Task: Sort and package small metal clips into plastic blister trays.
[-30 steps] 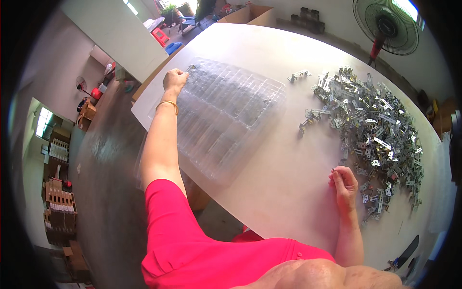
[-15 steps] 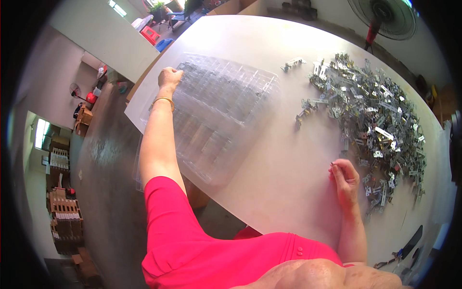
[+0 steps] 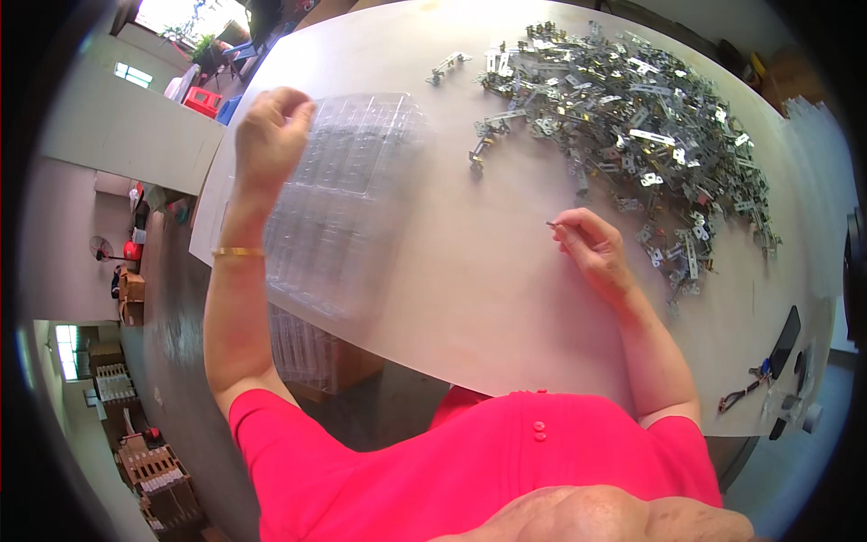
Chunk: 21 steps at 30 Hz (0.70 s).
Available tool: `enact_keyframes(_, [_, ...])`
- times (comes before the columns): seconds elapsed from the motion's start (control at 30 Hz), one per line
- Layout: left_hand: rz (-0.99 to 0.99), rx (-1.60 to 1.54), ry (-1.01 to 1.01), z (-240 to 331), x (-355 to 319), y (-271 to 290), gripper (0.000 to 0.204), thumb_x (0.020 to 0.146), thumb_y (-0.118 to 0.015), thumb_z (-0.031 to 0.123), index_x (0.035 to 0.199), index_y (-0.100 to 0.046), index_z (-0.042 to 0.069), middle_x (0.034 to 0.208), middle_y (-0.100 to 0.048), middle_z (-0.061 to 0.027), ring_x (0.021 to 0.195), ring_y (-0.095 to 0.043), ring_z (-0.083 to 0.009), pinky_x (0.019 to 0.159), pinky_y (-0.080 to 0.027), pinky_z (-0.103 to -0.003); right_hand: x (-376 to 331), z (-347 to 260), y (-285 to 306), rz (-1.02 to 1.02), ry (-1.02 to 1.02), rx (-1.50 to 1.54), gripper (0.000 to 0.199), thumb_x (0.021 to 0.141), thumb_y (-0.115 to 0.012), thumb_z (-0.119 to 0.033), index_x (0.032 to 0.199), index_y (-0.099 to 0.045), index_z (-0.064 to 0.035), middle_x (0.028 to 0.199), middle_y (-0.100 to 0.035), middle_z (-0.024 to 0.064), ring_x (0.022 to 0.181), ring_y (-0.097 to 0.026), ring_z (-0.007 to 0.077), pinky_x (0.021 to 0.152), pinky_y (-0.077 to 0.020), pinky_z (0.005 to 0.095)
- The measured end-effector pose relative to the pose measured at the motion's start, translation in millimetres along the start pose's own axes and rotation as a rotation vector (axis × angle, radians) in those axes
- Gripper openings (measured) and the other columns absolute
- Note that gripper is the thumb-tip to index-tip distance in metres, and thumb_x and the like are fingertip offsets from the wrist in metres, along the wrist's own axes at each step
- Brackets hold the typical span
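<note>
My left hand (image 3: 274,135), with a gold bangle at its wrist, is raised over the far left part of a clear plastic tray (image 3: 348,194) with rows of compartments. Its fingers are curled in against the thumb; whether they hold anything is hidden. The tray lies on the pale table and looks blurred. Between thumb and fingertips, my right hand (image 3: 591,248) pinches a small dark metal piece (image 3: 551,223), too small to name further. That hand is just left of the near part of a big heap of small metal hardware parts (image 3: 632,117).
Two stray clusters of metal parts (image 3: 488,144) lie left of the heap. A black phone (image 3: 786,341) and keys (image 3: 750,384) are at the table's right. Below the table's near left edge, more clear trays (image 3: 302,348) are stacked beside a cardboard box (image 3: 357,361).
The view has shifted, so the table's contents sit further left and up. My left hand has risen from the tray's far left edge. My right hand has moved leftward from the heap.
</note>
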State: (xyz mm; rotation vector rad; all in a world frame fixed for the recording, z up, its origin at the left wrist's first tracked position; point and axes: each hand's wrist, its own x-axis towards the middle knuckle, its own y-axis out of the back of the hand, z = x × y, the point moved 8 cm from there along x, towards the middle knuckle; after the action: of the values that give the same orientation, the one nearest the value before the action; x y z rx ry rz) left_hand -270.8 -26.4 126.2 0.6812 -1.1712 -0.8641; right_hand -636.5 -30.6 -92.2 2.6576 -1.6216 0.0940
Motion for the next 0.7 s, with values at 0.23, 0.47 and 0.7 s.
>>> enact_keyframes(0.23, [-0.146, -0.161, -0.270, 166.2, -86.3, -39.4, 0.016, 0.079, -0.072, 0.008, 0.092, -0.066, 0.002, 0.084, -0.064, -0.0123, 0.075, -0.060, -0.0298, 0.076, -0.047, -0.041, 1.0, 0.7, -0.2, -0.016, 0.022, 0.038, 0.004, 0.096, -0.062, -0.006, 0.099, -0.066, -0.0045, 0.084, -0.061, -0.0026, 0.076, -0.055, 0.0055, 0.067, -0.0461, 0.0215])
enact_keyframes(0.47, [-0.088, -0.063, 0.042, 122.4, -80.0, -159.8, 0.031, 0.084, -0.071, 0.025, 0.100, -0.066, 0.000, 0.098, -0.063, -0.0181, 0.095, -0.061, -0.0331, 0.086, -0.048, -0.042, 1.4, 1.2, -3.6, -0.037, 0.056, 0.077, 0.005, 0.096, -0.065, -0.009, 0.097, -0.067, -0.0053, 0.078, -0.059, -0.0041, 0.070, -0.053, 0.0041, 0.062, -0.0433, 0.0209])
enact_keyframes(0.7, [-0.303, 0.058, 0.252, 76.9, -61.6, -223.8, 0.033, 0.082, -0.069, 0.031, 0.096, -0.065, 0.001, 0.107, -0.062, -0.0196, 0.105, -0.059, -0.0362, 0.093, -0.046, -0.046, 2.7, 9.1, -2.4, -0.032, 0.076, 0.040, 0.005, 0.095, -0.066, -0.011, 0.095, -0.067, -0.0062, 0.072, -0.054, -0.0064, 0.064, -0.045, 0.0024, 0.057, -0.0377, 0.0212])
